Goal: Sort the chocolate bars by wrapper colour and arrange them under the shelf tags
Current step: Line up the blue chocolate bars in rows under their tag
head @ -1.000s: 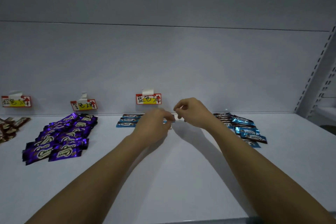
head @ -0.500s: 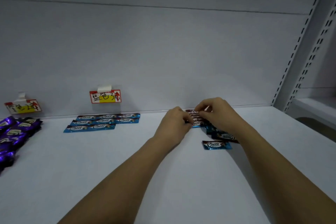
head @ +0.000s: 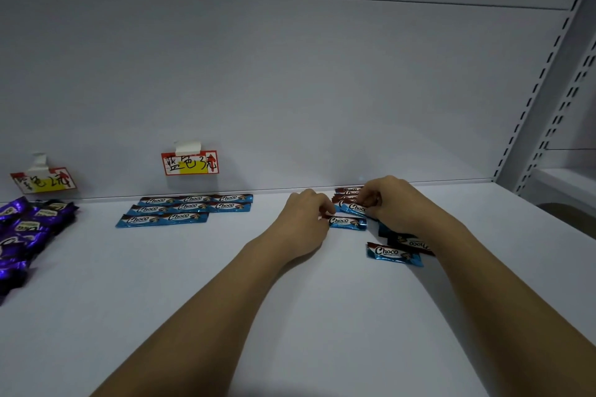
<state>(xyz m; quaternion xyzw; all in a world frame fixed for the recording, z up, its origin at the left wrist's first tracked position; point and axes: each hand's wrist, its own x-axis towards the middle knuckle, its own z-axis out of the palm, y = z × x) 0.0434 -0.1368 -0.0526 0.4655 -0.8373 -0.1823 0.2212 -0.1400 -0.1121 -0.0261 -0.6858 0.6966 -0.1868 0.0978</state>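
Note:
Blue-wrapped Choco bars lie in neat rows (head: 190,208) under the blue shelf tag (head: 190,163). A loose pile of blue bars (head: 350,195) sits to the right by the back wall. My left hand (head: 304,219) pinches the left end of one blue bar (head: 348,222) lying on the shelf. My right hand (head: 392,200) has its fingers curled over the pile and pinches another blue bar (head: 354,208). Two more blue bars (head: 393,254) lie loose under my right forearm. Purple bars (head: 29,229) are heaped at the far left under their own tag (head: 45,180).
The white shelf board (head: 193,300) spreads wide towards me. A perforated upright post (head: 554,80) bounds the shelf on the right, with another shelf bay beyond it. The back wall (head: 290,90) rises just behind the bars.
The view has swung right, away from the purple pile. Both hands moved from the blue rows to the loose pile; my left hand now holds a bar drawn slightly out of it.

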